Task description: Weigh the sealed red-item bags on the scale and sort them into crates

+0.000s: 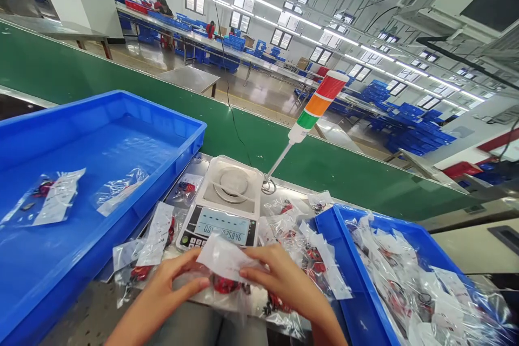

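Observation:
Just in front of the digital scale [219,211] I have a clear plastic bag [223,259] with a white paper slip and red parts inside. My right hand [279,275] pinches its right side between thumb and fingers. At the bag's left edge, my left hand [170,286] has its thumb and forefinger apart; the forefinger is close to or touching the slip. Similar bags of red and black parts [316,259] lie heaped right of the scale. Left of it lie more bags [156,235]. The scale's display is lit, and its pan carries no bag.
A large blue tray [162,124] on the left holds two bags. On the right, a blue bin [352,275] is full of bags. A red, orange and green signal tower [318,105] rises behind the scale, before a green belt [259,140]. Several people sit or stand far off.

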The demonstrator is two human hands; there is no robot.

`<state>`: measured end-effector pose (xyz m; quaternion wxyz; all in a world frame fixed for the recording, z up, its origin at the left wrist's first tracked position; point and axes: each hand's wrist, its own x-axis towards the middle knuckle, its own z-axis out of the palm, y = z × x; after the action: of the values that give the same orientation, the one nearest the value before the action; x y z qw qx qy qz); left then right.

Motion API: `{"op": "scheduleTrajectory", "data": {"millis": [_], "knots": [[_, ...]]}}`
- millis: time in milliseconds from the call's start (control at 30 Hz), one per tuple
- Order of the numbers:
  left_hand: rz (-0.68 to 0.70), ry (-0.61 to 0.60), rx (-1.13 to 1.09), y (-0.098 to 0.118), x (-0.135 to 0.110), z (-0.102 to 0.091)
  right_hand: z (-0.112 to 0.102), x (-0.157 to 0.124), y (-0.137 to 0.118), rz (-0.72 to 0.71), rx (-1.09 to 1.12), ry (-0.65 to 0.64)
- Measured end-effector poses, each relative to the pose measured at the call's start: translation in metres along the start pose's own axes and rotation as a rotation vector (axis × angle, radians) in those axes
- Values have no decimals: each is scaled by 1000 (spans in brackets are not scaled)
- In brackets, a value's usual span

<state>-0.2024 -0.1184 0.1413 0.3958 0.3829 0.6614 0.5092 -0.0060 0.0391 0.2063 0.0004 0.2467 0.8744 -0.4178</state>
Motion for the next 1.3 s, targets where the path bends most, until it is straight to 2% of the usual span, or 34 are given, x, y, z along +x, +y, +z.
{"op": "scheduleTrajectory", "data": {"millis": [100, 200, 267, 367, 467, 600, 767, 900, 967, 1033, 1100, 1200, 1300], "knots": [[-12, 137, -25, 8, 6, -7, -25, 9, 6, -23, -36, 295], [-22, 326, -44, 15, 12, -14, -54, 40, 6, -109, -183, 652], [-28, 366, -53, 17, 13, -15, -66, 68, 5, -152, -325, 738], [-43, 369, -40, 14, 11, -16, -74, 100, 8, -105, -489, 686], [-44, 409, -37, 6, 8, -19, -76, 110, 21, -48, -509, 730], [-55, 447, -45, 2, 8, -26, -75, 97, 45, 26, -337, 822], [-56, 441, -38, 4, 14, -28, -64, 85, 68, 171, -164, 749], [-70, 393, 15, 1, 13, -29, -53, 83, 71, 194, -118, 704], [-93, 422, 97, -5, 10, -32, -46, 77, 64, 195, -92, 705], [-96, 497, 251, -21, 8, -37, -38, 67, 55, 185, -48, 714], [-14, 543, 445, -47, 6, -42, -30, 57, 45, 168, -8, 727], [222, 487, 674, -94, 3, -48, -23, 46, 37, 164, -6, 767], [321, 440, 813, -127, 0, -45, -25, 47, 37, 173, -36, 823]]}}
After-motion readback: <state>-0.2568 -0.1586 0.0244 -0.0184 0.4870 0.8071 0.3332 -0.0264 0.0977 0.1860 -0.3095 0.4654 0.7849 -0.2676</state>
